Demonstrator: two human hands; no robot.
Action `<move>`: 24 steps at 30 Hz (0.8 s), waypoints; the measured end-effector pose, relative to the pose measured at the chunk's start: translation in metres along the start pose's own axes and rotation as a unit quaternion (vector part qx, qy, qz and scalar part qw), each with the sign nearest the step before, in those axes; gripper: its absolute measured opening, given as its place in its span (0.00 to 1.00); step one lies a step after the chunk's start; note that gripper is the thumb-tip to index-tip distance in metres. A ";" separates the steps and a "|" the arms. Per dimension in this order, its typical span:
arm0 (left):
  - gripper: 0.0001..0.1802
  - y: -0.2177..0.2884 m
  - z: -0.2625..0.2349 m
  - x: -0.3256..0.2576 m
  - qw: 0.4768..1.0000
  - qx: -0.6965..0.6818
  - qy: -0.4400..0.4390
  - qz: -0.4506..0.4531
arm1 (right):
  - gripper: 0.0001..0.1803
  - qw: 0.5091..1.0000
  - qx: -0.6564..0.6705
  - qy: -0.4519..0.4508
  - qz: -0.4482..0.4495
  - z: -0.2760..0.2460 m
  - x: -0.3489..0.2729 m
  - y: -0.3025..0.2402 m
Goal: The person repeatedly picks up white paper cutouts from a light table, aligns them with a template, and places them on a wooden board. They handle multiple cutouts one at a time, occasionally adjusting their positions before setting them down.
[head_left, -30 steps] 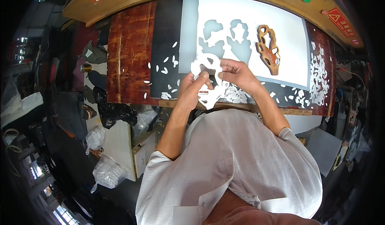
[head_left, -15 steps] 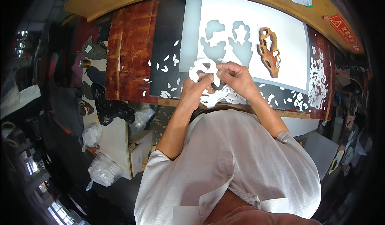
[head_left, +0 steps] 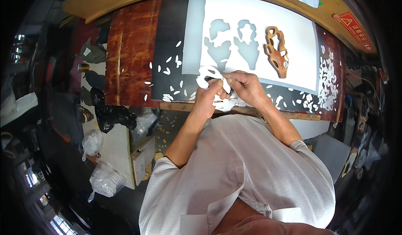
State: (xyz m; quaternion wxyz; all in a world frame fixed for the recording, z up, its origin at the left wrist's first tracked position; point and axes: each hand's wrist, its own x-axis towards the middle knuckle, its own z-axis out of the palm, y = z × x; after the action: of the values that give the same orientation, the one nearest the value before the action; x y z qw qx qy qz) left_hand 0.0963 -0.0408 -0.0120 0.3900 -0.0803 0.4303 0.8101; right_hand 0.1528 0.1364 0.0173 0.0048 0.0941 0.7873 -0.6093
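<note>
Head view, looking down over the person's own white-shirted torso to a bench (head_left: 134, 54) with a dark red-brown wooden top and a black mat section. Both hands meet just above the near edge of the bench. The left hand (head_left: 208, 98) is closed around the lower part of a white cut-out piece (head_left: 209, 73), a thin, flat shape with curved lobes and open holes. The right hand (head_left: 247, 86) pinches the same piece from the right side, fingers curled in against the left hand's fingertips. The piece is held in the air, clear of the bench surface, over the black mat and just below the lower left corner of a large white sheet (head_left: 259, 29).

The white sheet lies flat on the bench and carries two cut-through openings side by side, each with a lobed outline. To the right of these openings a brown wooden template (head_left: 277, 51), lobed and pierced with holes, rests on the sheet. Small white offcuts (head_left: 167, 71) are scattered over the black mat to the left of the hands, and a denser pile of white scraps (head_left: 328, 82) lies at the right end of the bench. A further cluster of scraps lies directly beneath the hands, partly hidden by them. Black and white plastic bags (head_left: 109, 114) hang or sit below the left part of the bench
</note>
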 end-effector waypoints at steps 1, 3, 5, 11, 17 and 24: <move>0.11 -0.001 0.002 0.000 1.000 0.019 0.003 0.017 | 0.12 1.000 -0.001 -0.013 0.002 -0.002 -0.002 -0.004; 0.12 0.000 0.005 0.000 0.997 0.060 0.008 0.048 | 0.15 0.999 -0.020 -0.032 -0.026 -0.005 -0.005 -0.010; 0.11 0.003 0.008 0.001 0.994 0.084 -0.008 0.076 | 0.15 0.997 -0.038 -0.030 -0.065 -0.005 -0.005 -0.012; 0.11 0.011 0.011 0.004 1.000 -0.005 -0.012 0.012 | 0.08 0.934 -0.194 0.134 -0.268 0.010 -0.005 -0.005; 0.10 0.013 0.016 -0.002 0.995 -0.032 -0.075 0.062 | 0.08 0.984 0.113 0.124 -0.060 0.025 -0.016 -0.011; 0.08 0.016 0.027 -0.012 0.985 0.115 -0.028 0.127 | 0.15 0.978 -0.117 0.107 -0.136 0.004 -0.021 -0.026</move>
State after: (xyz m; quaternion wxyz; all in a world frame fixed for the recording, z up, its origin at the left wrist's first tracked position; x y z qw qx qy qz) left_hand 0.0991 -0.0323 0.0200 0.3025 0.0427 0.5161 0.8002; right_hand 0.1691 0.1232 0.0433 -0.1516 0.0496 0.8545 -0.4943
